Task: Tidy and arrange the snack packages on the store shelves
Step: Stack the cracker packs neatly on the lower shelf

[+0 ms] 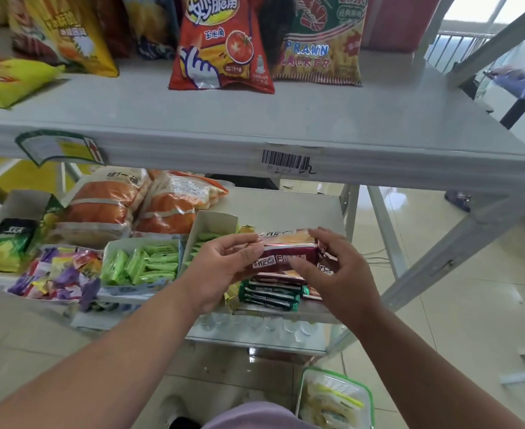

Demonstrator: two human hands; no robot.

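1. Maroon snack packet (286, 257) sits between my two hands, held above the lower shelf (289, 205); white block lettering on its face; a second orange-and-white packet (281, 236) lies against its far side, touching it.
2. My left hand (221, 270) grips the packets' left end; thumb on top, fingers curled round underneath; palm faces right.
3. My right hand (338, 270) holds the right end; fingers bent over the top edge, thumb on the near face of the maroon packet.
4. Just below the held packets, a stack of green-edged packets (270, 294) lies flat on the lower shelf near its front edge; more maroon-and-orange packets sit on top of that stack, partly hidden by my hands.
5. Left of my left hand, an open white carton (143, 263) holds light green sachets; a second white carton (214, 226) just beside it also shows green sachets.
6. Further left, a pile of purple, yellow and pink wrapped sweets (58, 274); behind them two orange bags (137, 202) lying down.
7. Upper shelf (255, 125) carries upright crisp bags; a red tomato-print bag (221, 48) in the middle, a prawn cracker bag (320, 44) touching its right side, a yellow bag (66, 32) to the left.
8. Barcode sticker (286, 161) on the upper shelf's front edge.
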